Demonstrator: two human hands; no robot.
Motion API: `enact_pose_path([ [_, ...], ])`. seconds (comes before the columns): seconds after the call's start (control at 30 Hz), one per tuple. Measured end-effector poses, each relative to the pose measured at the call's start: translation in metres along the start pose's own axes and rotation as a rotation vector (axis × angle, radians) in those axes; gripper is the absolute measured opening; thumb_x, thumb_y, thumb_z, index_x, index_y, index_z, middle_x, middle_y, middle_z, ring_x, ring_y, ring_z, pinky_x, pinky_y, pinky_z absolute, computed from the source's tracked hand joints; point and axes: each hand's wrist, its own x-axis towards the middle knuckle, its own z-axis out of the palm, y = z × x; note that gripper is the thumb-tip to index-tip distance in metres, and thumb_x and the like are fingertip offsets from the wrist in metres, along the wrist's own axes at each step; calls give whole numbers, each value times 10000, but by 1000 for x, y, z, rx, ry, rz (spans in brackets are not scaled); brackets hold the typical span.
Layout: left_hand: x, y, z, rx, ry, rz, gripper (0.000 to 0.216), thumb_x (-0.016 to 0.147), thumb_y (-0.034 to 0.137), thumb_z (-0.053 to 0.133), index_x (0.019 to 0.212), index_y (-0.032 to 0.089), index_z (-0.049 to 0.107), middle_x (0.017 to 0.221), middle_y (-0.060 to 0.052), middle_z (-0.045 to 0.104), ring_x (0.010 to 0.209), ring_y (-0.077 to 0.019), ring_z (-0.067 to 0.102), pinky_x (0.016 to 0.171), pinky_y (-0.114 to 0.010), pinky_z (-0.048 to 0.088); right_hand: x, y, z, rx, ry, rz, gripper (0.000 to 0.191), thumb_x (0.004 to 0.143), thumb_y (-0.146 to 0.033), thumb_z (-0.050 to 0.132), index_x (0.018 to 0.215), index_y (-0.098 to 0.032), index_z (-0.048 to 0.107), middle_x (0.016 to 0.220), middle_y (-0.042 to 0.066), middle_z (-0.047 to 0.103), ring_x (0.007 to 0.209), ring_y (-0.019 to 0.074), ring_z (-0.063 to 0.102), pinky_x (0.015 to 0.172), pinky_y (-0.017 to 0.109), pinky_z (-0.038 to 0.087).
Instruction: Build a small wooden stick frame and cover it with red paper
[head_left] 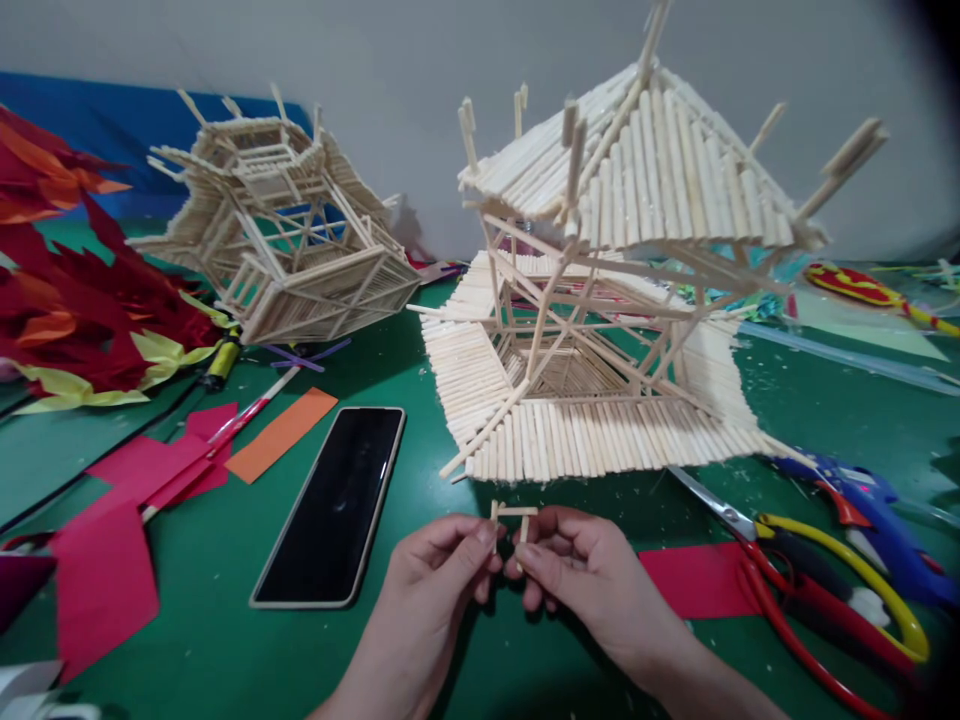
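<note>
While both forearms reach in from the bottom edge, the two hands meet in front of the big model (652, 160), a bit right of the picture's middle. The left hand (435, 570) angles up from the lower left, the right hand (592, 570) from the lower right, so the arms make a sort of upside-down V. Both are nearly closed, in a fingertip pinch, and they've got one little thing between them: a small stick frame (517, 512), two short uprights with a crossbar near the top.

The left thumb lies along the near side of the left upright, with the index finger curled behind it. The right hand pretty much mirrors that on the other upright, thumb tip pressed to the stick and the other fingers bent under. Fingertips sit close together below the crossbar, though I can't tell if the two hands actually touch. The crossbar runs about level and pokes slightly past the right upright. Looks like the frame is held up above the green surface (420, 450), just short of the big model's near edge.

Around the hands: the phone (330, 510) lies left of the left hand, and red paper (697, 580) sits by the right wrist, next to the open scissors (742, 525) and the blue glue gun (877, 510).
</note>
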Motion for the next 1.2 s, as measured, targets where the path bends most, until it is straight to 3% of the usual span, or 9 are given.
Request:
enact_pose_path([
  [0.43, -2, -4, 4, 125, -5, 35, 129, 725, 223, 577, 636, 143, 624, 582, 15, 540, 541, -86, 418, 519, -204, 335, 4, -2, -5, -33, 50, -76, 149, 705, -286, 585, 692, -138, 570, 598, -19, 571, 439, 47, 456, 438, 173, 365],
  [0.67, -3, -3, 9, 121, -31, 4, 174, 750, 217, 548, 603, 136, 594, 572, 10, 554, 526, -83, 430, 543, -212, 344, 4, 5, -5, -11, 97, -112, 193, 673, -272, 617, 827, -177, 552, 674, -3, 600, 536, 91, 533, 456, 188, 407],
  [0.83, -1, -4, 9, -65, -103, -71, 177, 755, 189, 541, 596, 131, 591, 544, 13, 556, 486, -66, 428, 531, -193, 353, 2, 7, -4, -55, 113, -182, 266, 699, -218, 592, 959, -194, 544, 663, -18, 580, 567, 93, 540, 502, 199, 414],
  [1.03, -2, -6, 9, -257, -126, -160, 127, 729, 128, 567, 618, 131, 629, 571, 0, 582, 495, -56, 471, 536, -161, 386, -2, 11, -6, -265, 130, -293, 289, 738, -233, 554, 1022, -180, 554, 679, 5, 592, 594, 121, 552, 551, 242, 449],
  [1.2, -2, -5, 12, -287, -135, -171, 123, 734, 125, 559, 659, 112, 655, 578, -6, 564, 494, -58, 453, 570, -169, 414, -6, 11, -8, -512, 179, -486, 301, 741, -231, 553, 1038, -181, 565, 752, 19, 604, 672, 130, 556, 635, 242, 456],
])
